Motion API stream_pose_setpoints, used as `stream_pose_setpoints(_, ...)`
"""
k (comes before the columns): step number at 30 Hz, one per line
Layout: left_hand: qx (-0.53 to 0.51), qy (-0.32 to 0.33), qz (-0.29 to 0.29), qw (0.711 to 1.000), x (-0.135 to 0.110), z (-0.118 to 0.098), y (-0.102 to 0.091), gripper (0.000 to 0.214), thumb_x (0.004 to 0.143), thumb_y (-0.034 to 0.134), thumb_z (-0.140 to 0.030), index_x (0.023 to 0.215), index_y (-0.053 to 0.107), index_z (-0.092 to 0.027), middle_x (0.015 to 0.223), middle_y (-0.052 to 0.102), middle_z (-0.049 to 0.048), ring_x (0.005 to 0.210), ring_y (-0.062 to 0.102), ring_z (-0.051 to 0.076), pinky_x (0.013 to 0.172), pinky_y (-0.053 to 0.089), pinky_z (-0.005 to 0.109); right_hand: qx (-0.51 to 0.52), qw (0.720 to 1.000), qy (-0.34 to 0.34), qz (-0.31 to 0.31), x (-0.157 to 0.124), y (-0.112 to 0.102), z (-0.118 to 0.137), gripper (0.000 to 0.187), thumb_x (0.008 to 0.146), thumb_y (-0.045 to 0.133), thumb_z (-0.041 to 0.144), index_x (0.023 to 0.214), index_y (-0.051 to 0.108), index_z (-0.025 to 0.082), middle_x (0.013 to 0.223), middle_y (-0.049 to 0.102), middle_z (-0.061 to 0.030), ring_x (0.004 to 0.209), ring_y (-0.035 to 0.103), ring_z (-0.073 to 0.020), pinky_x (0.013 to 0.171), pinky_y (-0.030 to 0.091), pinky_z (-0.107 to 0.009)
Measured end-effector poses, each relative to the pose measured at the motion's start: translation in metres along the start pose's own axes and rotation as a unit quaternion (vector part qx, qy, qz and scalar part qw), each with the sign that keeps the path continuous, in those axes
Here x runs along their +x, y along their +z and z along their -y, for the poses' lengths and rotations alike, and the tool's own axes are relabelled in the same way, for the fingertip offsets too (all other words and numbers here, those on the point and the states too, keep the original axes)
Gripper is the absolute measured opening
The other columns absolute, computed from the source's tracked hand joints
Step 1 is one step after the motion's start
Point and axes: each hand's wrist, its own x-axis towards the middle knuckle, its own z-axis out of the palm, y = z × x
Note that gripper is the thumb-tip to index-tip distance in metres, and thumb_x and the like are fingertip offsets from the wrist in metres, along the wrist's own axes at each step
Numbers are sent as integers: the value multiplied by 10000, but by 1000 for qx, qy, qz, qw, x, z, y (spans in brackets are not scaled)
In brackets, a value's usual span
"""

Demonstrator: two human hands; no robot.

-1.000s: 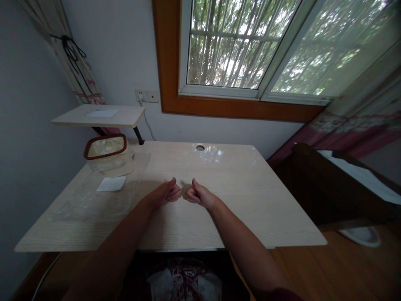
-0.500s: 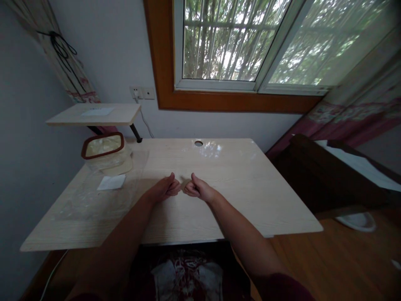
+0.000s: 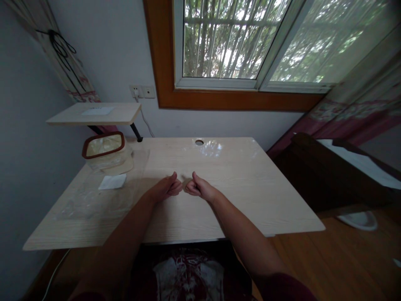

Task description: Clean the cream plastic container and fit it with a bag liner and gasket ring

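Over the middle of the desk (image 3: 244,188), my left hand (image 3: 166,187) is curled into a fist with its thumb pointing up. My right hand (image 3: 200,187) mirrors it, also a fist with the thumb raised. A small gap separates the knuckles of the two hands. Nothing shows in either fist. To the left of my left hand lie a flat clear plastic sheet or bag (image 3: 89,205) and a folded white paper or tissue (image 3: 112,182).
A bin with a brown rim (image 3: 123,144) and a plastic liner stands at the desk's back left, partly below a raised shelf (image 3: 69,113). A round cable hole (image 3: 199,142) is near the back edge. Dark wooden furniture (image 3: 313,167) stands on the right, beyond the desk.
Both fists keep the same pose and place over the desk. The whole view has shifted very slightly.
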Motion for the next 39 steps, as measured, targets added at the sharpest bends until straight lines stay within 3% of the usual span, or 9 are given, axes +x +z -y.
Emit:
stream_pose_setpoints(12, -6, 10, -5, 1000, 0, -1, 1, 735, 905, 457, -757, 460, 296, -194, 433, 232, -54, 414, 175, 74, 462, 129, 276, -4, 1000, 4, -9, -1, -1, -2, 795, 924, 162, 836, 446, 386, 242, 409, 271, 34, 424, 230, -114, 489, 151, -322)
stream_pose_setpoints(16, -16, 32, -30, 999, 0, -1, 3, 688, 894, 486, -753, 522, 398, -182, 501, 331, -37, 445, 233, 78, 462, 161, 262, -25, 996, -4, -88, 0, 2, 3, 764, 934, 250, 809, 590, 583, 213, 429, 351, 44, 416, 250, -112, 491, 158, -312)
stream_pose_setpoints(20, 6, 46, -87, 995, -2, -8, 3, 597, 887, 521, -733, 734, 580, -160, 709, 528, 13, 545, 384, 88, 509, 272, 238, -66, 961, -43, -266, 3, 0, 10, 503, 922, 502, 678, 809, 650, 210, 538, 466, 50, 477, 330, -119, 503, 213, -295)
stream_pose_setpoints(25, 63, 74, -242, 965, -5, -15, -7, 396, 871, 623, -550, 792, 590, -163, 754, 573, 17, 599, 462, 98, 549, 341, 230, -149, 888, -75, -429, 4, -20, 10, 314, 847, 635, 542, 875, 641, 229, 677, 546, 33, 643, 466, -156, 615, 356, -292)
stream_pose_setpoints(29, 102, 69, -339, 933, -9, -18, -22, 278, 839, 660, -446, 831, 602, -174, 769, 596, 4, 627, 504, 101, 576, 374, 223, -182, 862, -95, -464, 2, -32, 7, 265, 829, 633, 474, 902, 653, 220, 750, 590, 13, 729, 515, -178, 711, 404, -311)
stream_pose_setpoints(35, 236, 41, -372, 897, -28, -25, -42, 288, 814, 649, -462, 874, 647, -180, 788, 644, 9, 666, 565, 130, 640, 438, 252, -197, 865, -93, -451, 1, -35, 7, 243, 828, 621, 429, 949, 665, 223, 734, 558, 22, 717, 504, -176, 690, 401, -306)
stream_pose_setpoints(39, 256, 28, -402, 879, -38, -25, -47, 305, 798, 627, -482, 842, 648, -181, 753, 645, 10, 664, 595, 144, 639, 459, 264, -197, 865, -98, -452, 2, -35, 7, 238, 826, 620, 414, 957, 675, 223, 740, 549, 20, 719, 488, -171, 679, 389, -300)
